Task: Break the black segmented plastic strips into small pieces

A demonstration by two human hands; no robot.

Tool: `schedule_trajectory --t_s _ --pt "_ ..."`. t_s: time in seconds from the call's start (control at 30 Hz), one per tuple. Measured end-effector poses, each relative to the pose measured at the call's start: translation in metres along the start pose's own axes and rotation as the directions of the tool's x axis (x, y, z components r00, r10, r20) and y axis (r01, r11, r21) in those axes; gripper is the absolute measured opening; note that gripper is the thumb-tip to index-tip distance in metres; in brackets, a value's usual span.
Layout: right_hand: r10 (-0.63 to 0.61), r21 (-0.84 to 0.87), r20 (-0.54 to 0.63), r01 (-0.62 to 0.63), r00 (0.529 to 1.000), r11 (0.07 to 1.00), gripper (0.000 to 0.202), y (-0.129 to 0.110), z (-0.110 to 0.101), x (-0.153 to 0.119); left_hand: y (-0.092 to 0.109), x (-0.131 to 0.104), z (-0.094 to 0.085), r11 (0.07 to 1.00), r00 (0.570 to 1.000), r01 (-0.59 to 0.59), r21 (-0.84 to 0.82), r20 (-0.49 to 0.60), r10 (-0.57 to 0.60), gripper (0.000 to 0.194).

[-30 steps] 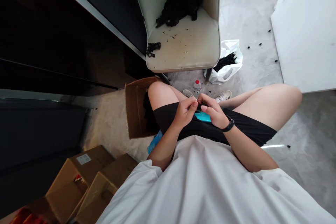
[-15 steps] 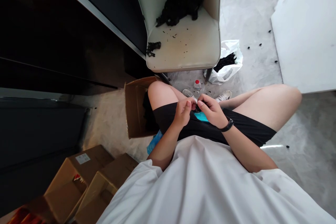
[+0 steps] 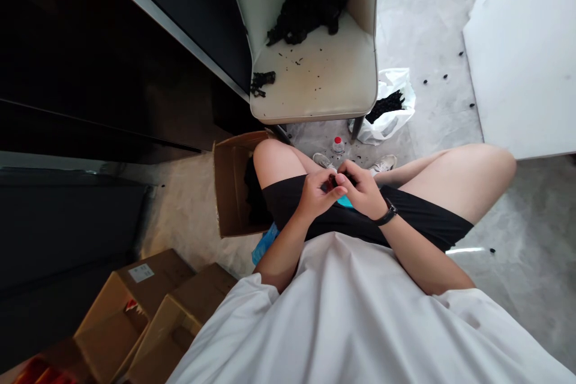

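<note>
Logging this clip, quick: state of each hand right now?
Left hand: fingers curled at the dark piece; grip can't be told.
Right hand: closed, holding the dark piece.

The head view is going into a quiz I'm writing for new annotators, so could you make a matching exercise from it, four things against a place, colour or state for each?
Things
1. Right hand
2. Small dark item
3. Small bottle
4. White bag

Descriptions
A. Between the right hand and the left hand
B. On the floor, with many dark pieces inside
C. Has a black band at its wrist
D. Topped by a red cap

Pairs: 1-C; 2-A; 3-D; 4-B
</note>
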State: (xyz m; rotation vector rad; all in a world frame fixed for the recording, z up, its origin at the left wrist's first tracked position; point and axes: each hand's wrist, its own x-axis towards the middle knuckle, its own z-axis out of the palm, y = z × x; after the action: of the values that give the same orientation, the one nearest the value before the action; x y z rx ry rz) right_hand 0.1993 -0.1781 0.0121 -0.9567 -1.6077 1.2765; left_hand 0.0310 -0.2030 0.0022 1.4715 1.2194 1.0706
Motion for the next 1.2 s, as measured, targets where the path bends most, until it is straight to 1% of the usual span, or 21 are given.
schedule_trajectory --t_s 0.07,0.2,0.3,0.4,0.47,0.57,0.63,0.73,0.87,1.0,1.07,1.1,1.17,1.2 --pt "0.001 0.011 0.025 -0.001 1.0 1.0 0.056 0.001 -0.001 0.0 0.0 0.0 -0.002 1.0 1.0 -0.012 0.021 0.014 0.012 0.077" --pt "-0.013 -0.006 0.02 0.014 1.0 1.0 0.063 0.002 -0.001 -0.002 0.0 0.0 -0.004 0.998 1.0 -0.02 0.059 0.024 0.019 0.078" --pt "-0.046 -0.047 0.011 0.047 0.999 0.998 0.062 0.002 -0.001 -0.004 0.0 0.0 -0.005 0.999 0.999 0.005 0.052 0.038 -0.007 0.08" --pt "-0.084 -0.108 0.004 0.084 0.996 0.991 0.06 0.001 0.0 -0.004 -0.002 0.001 -0.007 1.0 0.997 0.024 0.012 0.076 -0.025 0.08" --pt "-0.105 -0.145 0.02 0.107 0.994 0.984 0.059 0.0 0.0 -0.003 -0.004 0.001 -0.008 0.998 0.993 0.042 -0.044 0.115 -0.036 0.079" --pt "-0.117 -0.159 0.049 0.123 0.992 0.98 0.058 -0.002 -0.002 -0.002 -0.009 0.0 -0.006 0.972 0.983 0.117 -0.206 0.162 -0.084 0.073" --pt "-0.091 -0.119 0.077 0.1 0.993 0.988 0.055 -0.003 -0.003 -0.003 -0.011 -0.001 -0.001 0.93 0.978 0.163 -0.329 0.181 -0.107 0.068" --pt "-0.032 -0.006 0.131 0.033 0.991 0.999 0.051 -0.005 -0.007 -0.005 -0.009 -0.005 0.007 0.873 0.978 0.179 -0.454 0.179 -0.108 0.062" --pt "0.01 0.074 0.156 -0.022 0.988 0.997 0.051 -0.008 -0.012 -0.006 -0.007 -0.009 0.011 0.816 0.97 0.216 -0.536 0.21 -0.119 0.066" --pt "0.037 0.136 0.141 -0.057 0.989 0.989 0.055 -0.011 -0.013 -0.004 -0.009 -0.009 0.007 0.776 0.955 0.27 -0.57 0.262 -0.14 0.064" --pt "0.045 0.14 0.096 -0.058 0.994 0.988 0.057 -0.011 -0.012 -0.004 -0.006 -0.008 0.004 0.783 0.945 0.296 -0.547 0.288 -0.156 0.065" --pt "0.036 0.118 0.063 -0.043 0.997 0.992 0.058 -0.01 -0.011 -0.004 -0.003 -0.007 0.001 0.814 0.942 0.298 -0.498 0.294 -0.165 0.065" --pt "-0.001 0.038 -0.001 0.001 1.0 0.999 0.06 -0.007 -0.008 -0.004 0.005 -0.005 -0.004 0.914 0.952 0.255 -0.315 0.249 -0.18 0.061" --pt "-0.018 -0.008 -0.024 0.018 1.0 1.0 0.06 -0.006 -0.007 -0.005 0.009 -0.003 -0.006 0.957 0.966 0.214 -0.195 0.189 -0.177 0.058"
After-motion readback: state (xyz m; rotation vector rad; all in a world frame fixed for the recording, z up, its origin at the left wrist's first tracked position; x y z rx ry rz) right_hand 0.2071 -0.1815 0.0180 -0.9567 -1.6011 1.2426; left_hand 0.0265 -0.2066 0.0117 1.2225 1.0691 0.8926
